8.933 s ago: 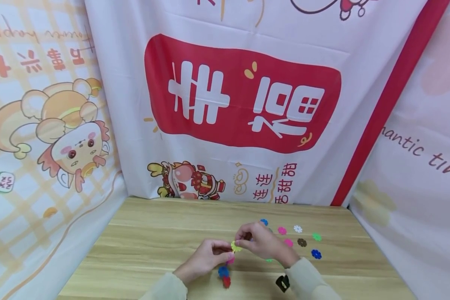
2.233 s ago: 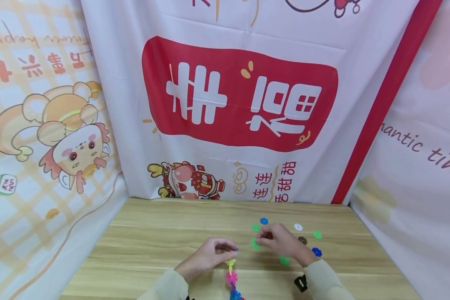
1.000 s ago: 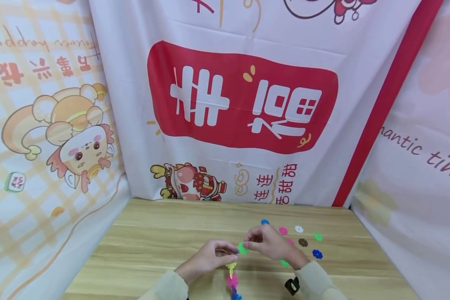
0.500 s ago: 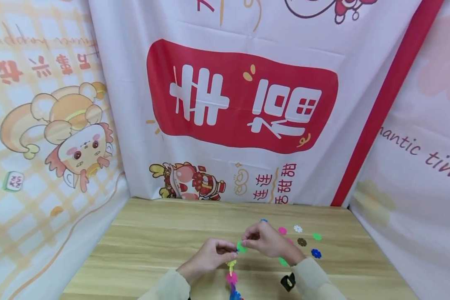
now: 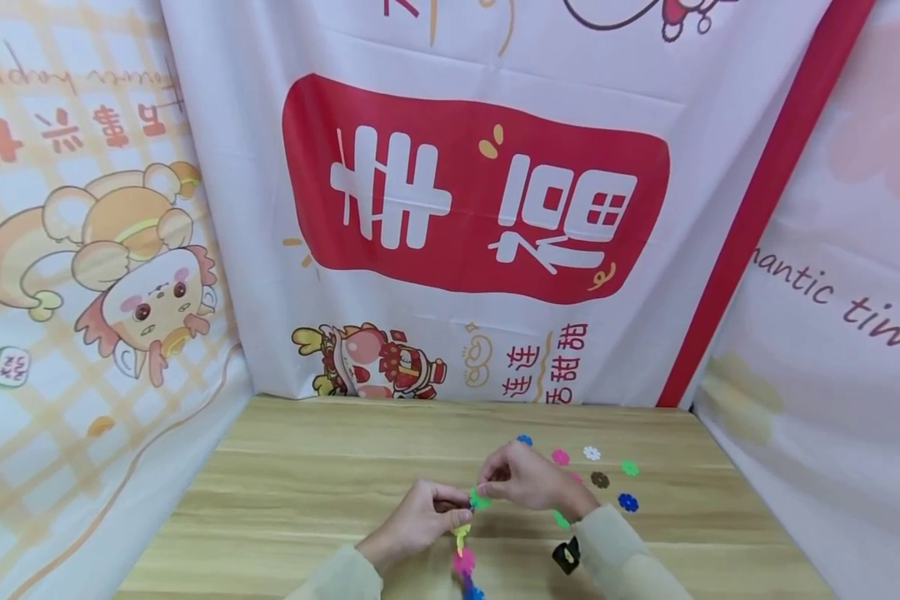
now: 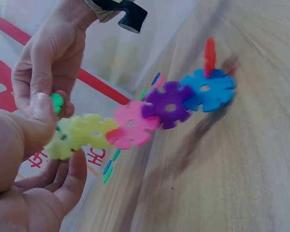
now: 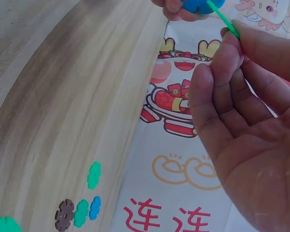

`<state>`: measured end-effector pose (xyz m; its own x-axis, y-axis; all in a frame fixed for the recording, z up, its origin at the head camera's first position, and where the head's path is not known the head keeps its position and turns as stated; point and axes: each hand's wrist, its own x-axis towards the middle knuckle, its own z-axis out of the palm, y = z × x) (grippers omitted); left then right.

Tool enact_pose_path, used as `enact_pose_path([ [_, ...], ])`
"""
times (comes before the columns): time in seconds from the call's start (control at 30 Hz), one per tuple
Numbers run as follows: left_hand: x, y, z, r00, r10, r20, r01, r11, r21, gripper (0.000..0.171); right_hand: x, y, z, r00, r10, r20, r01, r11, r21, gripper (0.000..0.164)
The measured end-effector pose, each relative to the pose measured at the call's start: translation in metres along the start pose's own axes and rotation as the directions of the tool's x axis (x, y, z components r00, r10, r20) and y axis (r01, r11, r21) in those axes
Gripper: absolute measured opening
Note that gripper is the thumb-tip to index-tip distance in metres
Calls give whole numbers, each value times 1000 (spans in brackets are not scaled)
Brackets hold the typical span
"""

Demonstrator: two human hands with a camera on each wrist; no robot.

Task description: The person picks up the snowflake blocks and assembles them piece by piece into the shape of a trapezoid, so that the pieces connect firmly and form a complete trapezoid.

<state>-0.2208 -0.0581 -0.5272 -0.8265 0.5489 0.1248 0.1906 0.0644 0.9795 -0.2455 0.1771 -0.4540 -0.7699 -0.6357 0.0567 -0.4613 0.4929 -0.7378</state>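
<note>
My left hand (image 5: 420, 518) pinches the top end of a chain of slotted flower-shaped discs. In the left wrist view the chain runs from yellow discs (image 6: 93, 129) through a pink disc (image 6: 131, 124), a purple disc (image 6: 168, 105) and a blue disc (image 6: 208, 92) to a red disc (image 6: 210, 55). My right hand (image 5: 531, 479) pinches a green disc (image 7: 224, 20) between thumb and forefinger. Its edge meets another blue disc (image 7: 199, 6) at my left fingers, partly hidden there. The chain's lower end is cut off in the head view.
Loose discs lie on the wooden table (image 5: 307, 450) to the right: a white disc (image 5: 592, 452), a brown disc (image 5: 600, 480), a dark blue disc (image 5: 628, 502), a pink disc (image 5: 561, 457) and several green ones. A black strap piece (image 5: 567, 555) shows by the right sleeve. Printed cloth (image 5: 487, 200) encloses the table.
My right hand has brought a green disc from the table to the chain's end at my left hand. Over the last second, both hands stay close together there, shifting slightly.
</note>
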Motion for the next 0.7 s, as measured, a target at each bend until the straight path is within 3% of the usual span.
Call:
enact_pose_path([
  [0.3, 6, 3, -6, 997, -60, 46, 56, 995, 82, 21, -8, 8, 5, 1000, 8, -15, -8, 999, 36, 5],
  [0.57, 17, 9, -6, 998, -68, -3, 68, 995, 69, 20, -9, 3, -6, 1000, -13, -4, 13, 1000, 10, 6],
  [0.7, 15, 8, -7, 994, -107, -25, 108, 993, 42, 21, -21, 6, -18, 1000, 30, -9, -31, 998, -48, 7],
])
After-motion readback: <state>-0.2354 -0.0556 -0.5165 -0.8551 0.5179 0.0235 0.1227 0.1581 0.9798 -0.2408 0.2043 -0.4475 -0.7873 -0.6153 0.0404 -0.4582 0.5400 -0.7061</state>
